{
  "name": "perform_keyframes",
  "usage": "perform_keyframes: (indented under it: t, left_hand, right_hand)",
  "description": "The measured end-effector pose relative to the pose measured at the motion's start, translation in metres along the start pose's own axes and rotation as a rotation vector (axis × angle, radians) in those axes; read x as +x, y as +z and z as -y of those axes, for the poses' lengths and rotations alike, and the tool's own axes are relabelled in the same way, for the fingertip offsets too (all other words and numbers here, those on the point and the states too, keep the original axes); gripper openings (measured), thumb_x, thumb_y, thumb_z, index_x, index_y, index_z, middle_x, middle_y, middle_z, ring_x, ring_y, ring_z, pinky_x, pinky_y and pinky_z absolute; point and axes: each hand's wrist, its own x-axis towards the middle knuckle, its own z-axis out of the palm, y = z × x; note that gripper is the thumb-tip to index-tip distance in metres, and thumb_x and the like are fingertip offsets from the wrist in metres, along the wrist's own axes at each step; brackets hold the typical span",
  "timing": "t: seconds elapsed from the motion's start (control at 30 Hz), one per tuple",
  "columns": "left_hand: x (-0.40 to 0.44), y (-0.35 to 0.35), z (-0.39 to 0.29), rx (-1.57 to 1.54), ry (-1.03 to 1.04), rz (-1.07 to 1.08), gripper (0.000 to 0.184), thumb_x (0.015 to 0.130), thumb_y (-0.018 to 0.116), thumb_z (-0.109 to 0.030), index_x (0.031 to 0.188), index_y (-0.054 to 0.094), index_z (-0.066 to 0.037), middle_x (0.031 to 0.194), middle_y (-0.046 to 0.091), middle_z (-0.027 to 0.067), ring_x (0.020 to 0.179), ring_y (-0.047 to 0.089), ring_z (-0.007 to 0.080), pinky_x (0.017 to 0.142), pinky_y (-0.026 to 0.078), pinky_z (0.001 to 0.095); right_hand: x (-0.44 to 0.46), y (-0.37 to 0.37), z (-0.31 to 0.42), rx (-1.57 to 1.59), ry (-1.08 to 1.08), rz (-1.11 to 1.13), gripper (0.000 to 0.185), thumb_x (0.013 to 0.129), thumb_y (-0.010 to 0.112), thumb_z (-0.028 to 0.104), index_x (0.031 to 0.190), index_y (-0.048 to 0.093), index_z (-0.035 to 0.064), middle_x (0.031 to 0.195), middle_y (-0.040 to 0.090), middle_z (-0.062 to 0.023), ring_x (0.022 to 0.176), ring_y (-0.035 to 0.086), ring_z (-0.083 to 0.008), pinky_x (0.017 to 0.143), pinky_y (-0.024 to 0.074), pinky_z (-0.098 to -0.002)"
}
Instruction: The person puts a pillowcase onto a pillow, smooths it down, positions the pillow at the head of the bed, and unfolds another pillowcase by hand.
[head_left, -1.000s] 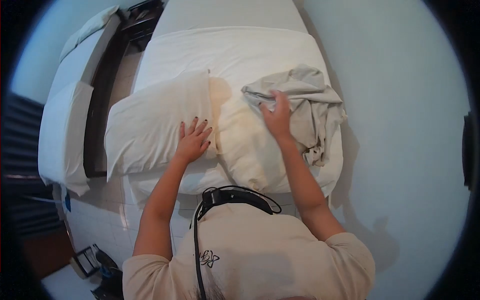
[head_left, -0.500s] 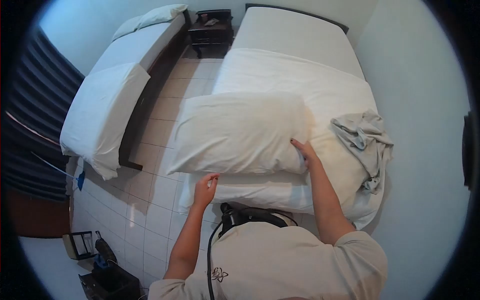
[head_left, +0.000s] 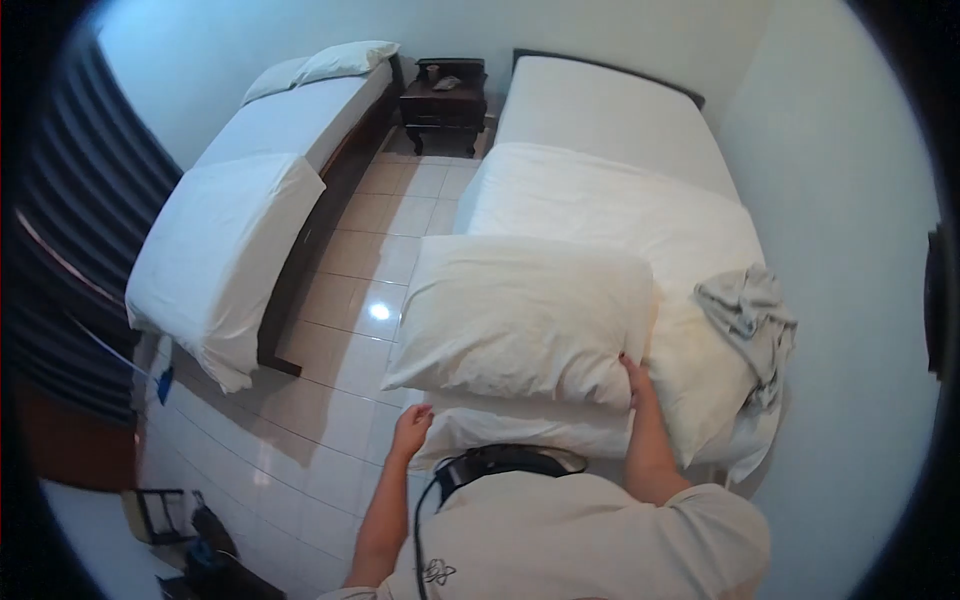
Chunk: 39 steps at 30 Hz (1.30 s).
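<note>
A plump cream pillow [head_left: 525, 315] lies across the foot end of the larger bed, close in front of me. My right hand [head_left: 637, 380] grips its lower right corner, thumb on top and the other fingers mostly out of sight underneath. Just below the pillow's lower left edge is my left hand [head_left: 411, 430], its fingers curled in; whether they hold a bit of fabric cannot be made out. Beneath the pillow is a white cover [head_left: 600, 205] folded across the bed. A crumpled grey cloth [head_left: 750, 320] rests on the bed's right side.
On the left stands a narrower bed [head_left: 255, 130] with pillows at its head and a white cover [head_left: 220, 250] over its foot. A dark nightstand [head_left: 443, 105] is between the beds. Tiled floor [head_left: 350, 340] runs between them. Dark curtains [head_left: 90, 200] hang at left.
The view has tilted, so the beds sit lower in the frame. My right hand stays on the pillow's corner; my left hand remains near its lower left edge, slightly farther from it.
</note>
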Motion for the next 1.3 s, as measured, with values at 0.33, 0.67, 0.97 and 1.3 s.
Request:
perform_keyframes:
  t: [0.33, 0.67, 0.97, 1.3]
  left_hand:
    - [-0.183, -0.103, 0.152, 0.133, -1.052, 0.073, 0.022, 0.080, 0.064, -0.026, 0.094, 0.067, -0.010, 0.089, 0.066, 0.0080, 0.075, 0.065, 0.0239, 0.067, 0.046, 0.0417]
    - [-0.019, -0.258, 0.126, -0.360, -0.656, -0.238, 0.028, 0.089, 0.057, -0.027, 0.114, 0.056, -0.014, 0.102, 0.064, 0.0039, 0.082, 0.064, 0.0179, 0.063, 0.043, 0.0327]
    - [0.198, -0.306, -0.040, -0.372, -0.222, 0.245, 0.063, 0.088, 0.056, -0.049, 0.138, 0.042, -0.014, 0.139, 0.047, 0.0090, 0.127, 0.042, 0.0243, 0.100, 0.033, 0.0433]
    - [0.296, -0.293, -0.133, -0.940, -0.291, 0.220, 0.072, 0.090, 0.054, -0.049, 0.145, 0.030, -0.011, 0.146, 0.037, 0.0143, 0.133, 0.037, 0.0309, 0.109, 0.028, 0.0487]
  right_hand:
    - [-0.009, 0.012, 0.013, 0.226, 0.081, 0.299, 0.053, 0.081, 0.063, 0.034, 0.126, 0.054, 0.0082, 0.118, 0.063, -0.0131, 0.107, 0.061, -0.0305, 0.090, 0.0515, -0.0440]
    - [-0.112, 0.160, 0.024, 0.234, -0.507, 0.165, 0.047, 0.079, 0.058, 0.024, 0.118, 0.056, -0.0028, 0.109, 0.063, -0.0164, 0.100, 0.062, -0.0288, 0.088, 0.0498, -0.0411]
    - [-0.227, 0.423, 0.059, 0.180, -0.879, 0.139, 0.053, 0.068, 0.058, 0.008, 0.119, 0.052, -0.0045, 0.110, 0.060, -0.0141, 0.099, 0.058, -0.0250, 0.088, 0.0462, -0.0335]
    - [-0.209, 0.350, 0.063, 0.242, -0.970, -0.087, 0.055, 0.072, 0.062, 0.017, 0.122, 0.048, -0.0022, 0.114, 0.058, -0.0130, 0.101, 0.058, -0.0241, 0.089, 0.0463, -0.0333]
